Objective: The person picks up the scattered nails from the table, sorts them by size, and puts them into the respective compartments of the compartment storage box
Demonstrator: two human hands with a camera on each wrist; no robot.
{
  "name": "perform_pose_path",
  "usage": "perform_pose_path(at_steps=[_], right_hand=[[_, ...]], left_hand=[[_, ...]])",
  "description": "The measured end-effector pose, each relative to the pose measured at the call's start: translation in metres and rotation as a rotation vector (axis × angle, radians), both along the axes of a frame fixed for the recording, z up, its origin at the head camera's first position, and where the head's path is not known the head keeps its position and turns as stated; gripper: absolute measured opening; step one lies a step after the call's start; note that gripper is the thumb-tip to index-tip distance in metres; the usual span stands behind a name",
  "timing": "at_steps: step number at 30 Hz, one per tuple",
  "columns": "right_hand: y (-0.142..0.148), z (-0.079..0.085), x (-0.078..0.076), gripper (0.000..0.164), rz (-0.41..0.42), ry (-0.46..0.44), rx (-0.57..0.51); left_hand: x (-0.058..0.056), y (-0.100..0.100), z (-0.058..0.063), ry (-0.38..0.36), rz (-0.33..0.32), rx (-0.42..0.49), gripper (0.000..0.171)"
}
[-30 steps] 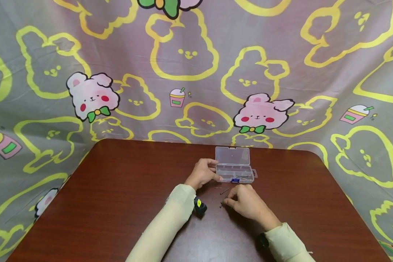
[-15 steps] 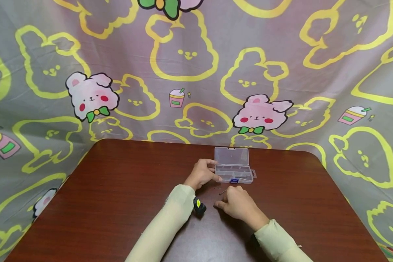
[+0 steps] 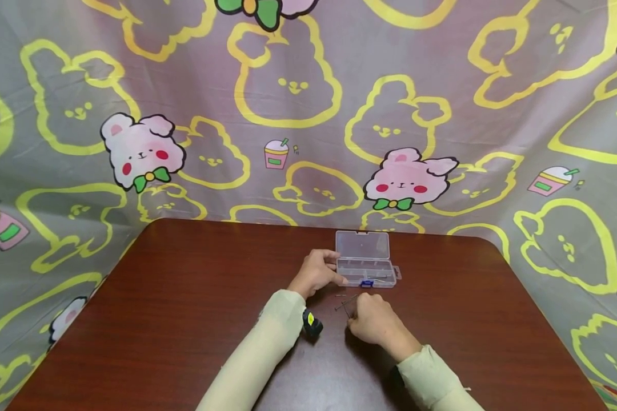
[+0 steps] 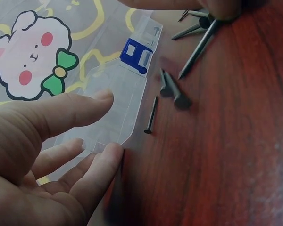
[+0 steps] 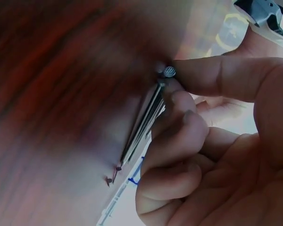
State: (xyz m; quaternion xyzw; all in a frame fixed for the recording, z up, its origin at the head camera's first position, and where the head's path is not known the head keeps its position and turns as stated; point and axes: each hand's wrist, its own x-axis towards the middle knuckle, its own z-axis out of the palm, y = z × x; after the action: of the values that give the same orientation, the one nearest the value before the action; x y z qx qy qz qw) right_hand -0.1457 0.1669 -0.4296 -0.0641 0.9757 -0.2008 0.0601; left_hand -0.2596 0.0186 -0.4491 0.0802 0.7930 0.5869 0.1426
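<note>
Though obscured, nail (image 5: pixel 170 71) in right fingers (image 5: pixel 191 133)

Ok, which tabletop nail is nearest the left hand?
The slim nail by the front corner of the clear box; other tabletop nails lie farther, toward the right hand.

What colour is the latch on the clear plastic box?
Blue; the latch shows best in the left wrist view.

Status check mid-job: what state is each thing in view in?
Clear box: open, lid raised
Blue latch: unfastened
Nails in the box: lying down
Small nail: lying loose on the table
Held nail: pinched in right hand
Left hand: at box's left end
</note>
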Motion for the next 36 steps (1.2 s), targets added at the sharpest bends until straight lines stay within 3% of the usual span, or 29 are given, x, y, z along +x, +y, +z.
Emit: perform_pose_path(at_steps=[7, 13, 18, 24, 29, 32, 36], right_hand=[[-0.001, 0.000, 0.000, 0.030, -0.024, -0.050, 0.015], [-0.001, -0.002, 0.003, 0.034, -0.007, -0.055, 0.010], [0.009, 0.005, 0.002, 0.041, -0.002, 0.010, -0.079], [0.029, 0.011, -0.003, 0.022, 0.024, 0.076, -0.230], [0.034, 0.012, -0.002, 0.019, 0.001, 0.104, -0.234], [0.023, 0.010, 0.002, 0.018, 0.071, 0.183, -0.191], [-0.003, 0.002, 0.013, 0.015, 0.336, 0.218, -0.159]], left_hand=[[0.000, -0.002, -0.001, 0.003, 0.004, -0.004, 0.068], [0.000, -0.001, -0.001, -0.006, -0.001, 0.001, 0.068], [0.000, 0.000, 0.000, 0.000, -0.007, 0.011, 0.068], [0.000, 0.000, 0.000, -0.001, -0.007, 0.008, 0.069], [0.001, -0.001, -0.001, -0.005, -0.009, 0.005, 0.069], [0.000, -0.001, 0.000, 0.002, -0.011, -0.001, 0.068], [-0.001, 0.000, 0.000, 0.002, -0.012, -0.009, 0.068]])
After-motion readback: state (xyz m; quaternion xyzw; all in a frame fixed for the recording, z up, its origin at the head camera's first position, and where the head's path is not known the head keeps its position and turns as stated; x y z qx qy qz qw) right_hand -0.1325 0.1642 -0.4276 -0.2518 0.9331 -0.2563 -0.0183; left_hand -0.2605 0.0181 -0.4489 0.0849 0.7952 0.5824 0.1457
